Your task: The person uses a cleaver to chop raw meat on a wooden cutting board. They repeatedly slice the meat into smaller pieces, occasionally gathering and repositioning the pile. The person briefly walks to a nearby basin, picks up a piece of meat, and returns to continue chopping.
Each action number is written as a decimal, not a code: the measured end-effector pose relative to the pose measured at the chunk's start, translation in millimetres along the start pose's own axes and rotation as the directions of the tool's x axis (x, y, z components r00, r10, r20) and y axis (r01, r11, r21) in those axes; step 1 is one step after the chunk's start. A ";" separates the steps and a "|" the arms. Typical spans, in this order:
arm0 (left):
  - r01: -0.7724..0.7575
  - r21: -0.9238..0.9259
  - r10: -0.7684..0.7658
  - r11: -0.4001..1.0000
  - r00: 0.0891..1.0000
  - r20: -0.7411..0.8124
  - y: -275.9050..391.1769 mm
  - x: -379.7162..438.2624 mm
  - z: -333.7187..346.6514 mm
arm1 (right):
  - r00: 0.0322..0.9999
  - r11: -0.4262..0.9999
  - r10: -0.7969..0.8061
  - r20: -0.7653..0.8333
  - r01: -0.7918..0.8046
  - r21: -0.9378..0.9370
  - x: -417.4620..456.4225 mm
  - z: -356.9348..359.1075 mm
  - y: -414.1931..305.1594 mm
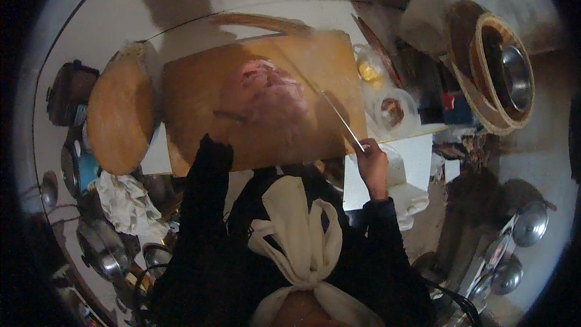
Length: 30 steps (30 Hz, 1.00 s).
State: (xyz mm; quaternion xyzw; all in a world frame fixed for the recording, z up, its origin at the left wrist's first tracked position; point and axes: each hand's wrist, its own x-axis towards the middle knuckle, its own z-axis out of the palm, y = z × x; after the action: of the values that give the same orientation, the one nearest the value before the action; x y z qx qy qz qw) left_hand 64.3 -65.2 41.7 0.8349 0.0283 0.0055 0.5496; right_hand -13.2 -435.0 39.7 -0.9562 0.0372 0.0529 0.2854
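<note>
My right hand point(374, 165), at the lower right corner of a wooden cutting board point(190, 86), is closed around the near end of a long, thin tool point(342, 120). Its bright part looks like a metal blade seen edge-on; a fainter brown line runs on from it across the board. A heap of pink raw meat point(272, 84) lies mid-board, its near side blurred. At the board's lower left is my left black sleeve point(211, 159); the hand beyond it cannot be made out. A dark, narrow thing point(229, 116) lies beside the meat, too blurred to name.
A rounded wooden board point(120, 118) stands at the left, near a crumpled white cloth point(125, 202). To the right are a clear plastic tub point(404, 104) with reddish contents, a bag with something yellow point(370, 72), and a rope-rimmed basket point(479, 54) holding a metal bowl point(515, 72).
</note>
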 end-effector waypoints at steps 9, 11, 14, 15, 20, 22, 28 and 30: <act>-0.163 0.728 0.369 0.666 0.920 -0.131 6.1 -93.2 10.7 | 0.995 0.984 -0.095 0.040 0.088 0.153 20.0 20.0 -14.4; -0.085 0.710 0.316 0.699 0.927 -0.201 -16.7 -134.5 10.2 | 0.957 0.927 -0.284 -0.060 0.290 0.238 19.4 38.4 -8.6; -0.004 0.685 0.282 0.728 0.913 -0.295 -46.0 -175.7 12.9 | 0.969 0.940 -0.218 0.113 0.178 0.291 27.9 59.4 11.6; 0.018 0.671 0.279 0.742 0.901 -0.333 -53.4 -187.1 13.1 | 0.939 0.904 -0.343 0.018 0.325 0.279 27.4 60.7 12.8; 0.139 0.598 0.273 0.789 0.793 -0.545 -67.5 -230.6 -19.1 | 0.894 0.885 -0.448 0.020 0.441 0.150 34.1 83.0 28.9; 0.212 0.494 0.199 0.843 0.731 -0.653 -65.5 -269.1 -37.0 | 0.887 0.899 -0.430 0.167 0.404 0.170 31.0 81.8 10.0; 0.298 0.149 -0.032 0.943 0.527 -0.849 -75.7 -400.3 -67.4 | 0.901 0.838 -0.411 0.138 0.433 -0.332 31.0 76.2 7.2; 0.352 0.005 -0.119 0.936 0.331 -0.936 -67.4 -442.9 -67.9 | 0.851 0.825 -0.492 0.181 0.523 -0.216 32.0 83.0 -21.2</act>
State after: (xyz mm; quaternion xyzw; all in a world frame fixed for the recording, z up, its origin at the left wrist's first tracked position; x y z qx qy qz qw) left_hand -383.4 0.0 16.4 0.7256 0.4528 0.3887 0.3427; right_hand 14.0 -373.0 -21.7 -0.9555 -0.2426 0.0356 0.1642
